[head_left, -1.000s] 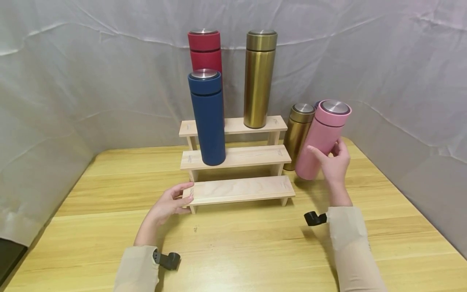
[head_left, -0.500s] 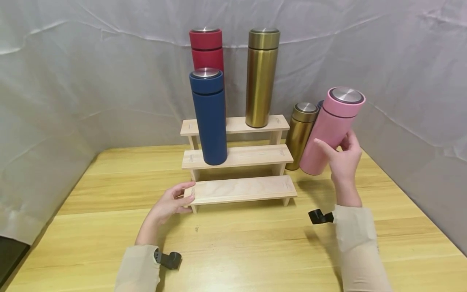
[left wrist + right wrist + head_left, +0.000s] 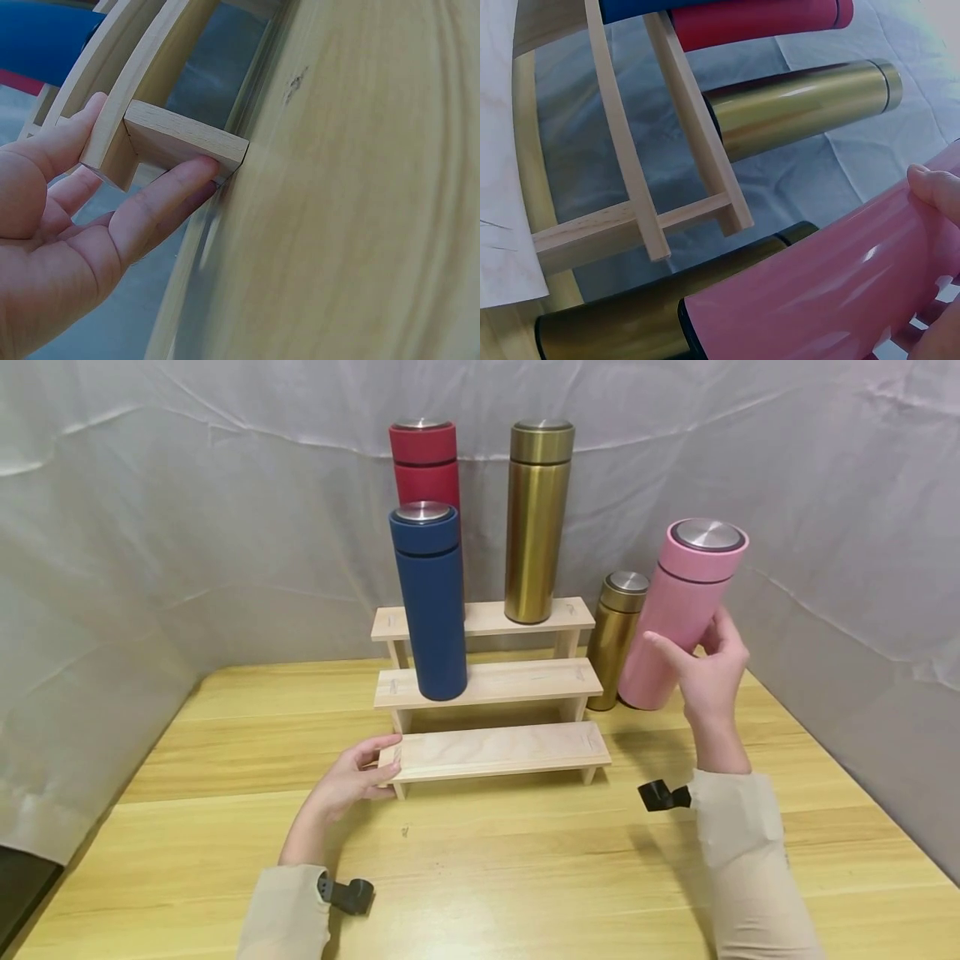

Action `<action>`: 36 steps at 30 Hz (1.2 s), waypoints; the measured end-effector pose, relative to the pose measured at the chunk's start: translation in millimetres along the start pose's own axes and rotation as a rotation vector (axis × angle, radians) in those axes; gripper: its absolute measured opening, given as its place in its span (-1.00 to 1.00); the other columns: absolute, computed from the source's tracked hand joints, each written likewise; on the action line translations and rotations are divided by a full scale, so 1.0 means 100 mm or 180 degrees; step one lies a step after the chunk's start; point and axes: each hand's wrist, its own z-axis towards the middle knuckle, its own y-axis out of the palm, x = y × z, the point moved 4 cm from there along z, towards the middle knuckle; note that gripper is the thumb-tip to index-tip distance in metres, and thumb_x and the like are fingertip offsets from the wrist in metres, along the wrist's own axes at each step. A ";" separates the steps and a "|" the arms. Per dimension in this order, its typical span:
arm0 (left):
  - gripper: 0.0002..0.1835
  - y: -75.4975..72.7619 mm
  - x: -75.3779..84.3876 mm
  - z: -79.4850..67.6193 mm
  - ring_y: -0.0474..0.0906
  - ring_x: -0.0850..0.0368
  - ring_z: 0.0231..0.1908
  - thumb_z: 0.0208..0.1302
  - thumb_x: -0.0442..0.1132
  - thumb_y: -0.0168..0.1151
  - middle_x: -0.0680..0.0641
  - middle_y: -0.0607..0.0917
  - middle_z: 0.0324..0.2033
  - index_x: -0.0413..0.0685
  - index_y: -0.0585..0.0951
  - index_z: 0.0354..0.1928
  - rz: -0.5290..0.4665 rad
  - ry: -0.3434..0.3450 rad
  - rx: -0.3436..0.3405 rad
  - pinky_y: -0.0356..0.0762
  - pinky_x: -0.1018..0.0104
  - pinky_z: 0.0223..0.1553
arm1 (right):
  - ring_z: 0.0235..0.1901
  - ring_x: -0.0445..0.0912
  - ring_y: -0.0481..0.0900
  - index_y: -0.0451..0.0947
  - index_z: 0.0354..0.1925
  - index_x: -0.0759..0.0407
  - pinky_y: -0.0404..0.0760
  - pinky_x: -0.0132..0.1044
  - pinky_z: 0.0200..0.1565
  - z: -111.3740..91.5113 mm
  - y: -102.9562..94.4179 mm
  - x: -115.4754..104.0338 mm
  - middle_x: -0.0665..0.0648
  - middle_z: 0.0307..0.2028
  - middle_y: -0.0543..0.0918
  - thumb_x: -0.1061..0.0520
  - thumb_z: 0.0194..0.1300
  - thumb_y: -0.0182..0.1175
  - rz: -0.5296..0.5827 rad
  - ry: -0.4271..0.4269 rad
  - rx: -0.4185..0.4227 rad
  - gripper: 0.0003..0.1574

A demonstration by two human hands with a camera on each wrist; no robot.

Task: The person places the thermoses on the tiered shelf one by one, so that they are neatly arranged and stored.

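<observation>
My right hand [image 3: 712, 677] grips a pink thermos flask [image 3: 686, 606] round its lower half, thumb on the near side. The flask leans with its steel-topped lid to the right, and its base overlaps a gold flask [image 3: 613, 639] standing on the table. At the left end of a three-step wooden stand [image 3: 498, 752], my left hand [image 3: 348, 783] holds the lowest shelf, thumb at the board and fingers against the leg [image 3: 184, 139]. A blue flask [image 3: 431, 610] stands on the middle step. Red [image 3: 423, 477] and gold [image 3: 802, 109] flasks occupy the top one.
The stand rests on a wood-grain table [image 3: 480, 877]. Grey cloth [image 3: 300, 527] hangs behind and at both sides. Each wrist carries a small black camera mount; the right one [image 3: 660, 796] hangs over the table. A dark object [image 3: 22, 893] shows at the lower left edge.
My right hand has raised the pink flask and carried it slightly right, tipping it more upright. A dark lid glimpsed behind it is now hidden. My left hand keeps its hold on the stand.
</observation>
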 end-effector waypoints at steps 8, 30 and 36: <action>-0.44 0.01 0.00 0.00 0.46 0.09 -0.22 0.21 -0.43 0.09 -0.39 0.22 0.10 -0.34 0.19 0.25 -0.0025 0.0003 -0.0019 0.52 0.01 -0.14 | -0.23 -0.06 0.45 0.51 -0.01 0.13 0.42 -0.40 -0.30 0.01 0.11 -0.11 0.14 -0.23 0.56 0.37 -0.24 0.43 0.0101 -0.0095 -0.0133 -0.29; -0.43 0.01 0.03 -0.02 0.47 0.10 -0.22 0.20 -0.42 0.10 -0.35 0.28 0.06 -0.36 0.19 0.25 -0.0040 0.0038 -0.0018 0.52 0.02 -0.15 | -0.19 -0.04 0.47 0.45 0.05 0.12 0.49 -0.34 -0.17 -0.02 0.58 -0.19 0.15 -0.15 0.56 0.25 -0.13 0.41 0.0017 -0.0168 -0.0582 -0.30; -0.43 0.01 0.02 -0.02 0.47 0.10 -0.21 0.21 -0.41 0.09 -0.36 0.26 0.08 -0.36 0.18 0.25 -0.0028 0.0032 -0.0025 0.52 0.03 -0.14 | -0.16 -0.05 0.46 0.42 0.08 0.09 0.49 -0.29 -0.12 -0.03 0.71 -0.19 0.16 -0.12 0.55 0.21 -0.11 0.41 -0.0018 -0.0049 -0.0649 -0.28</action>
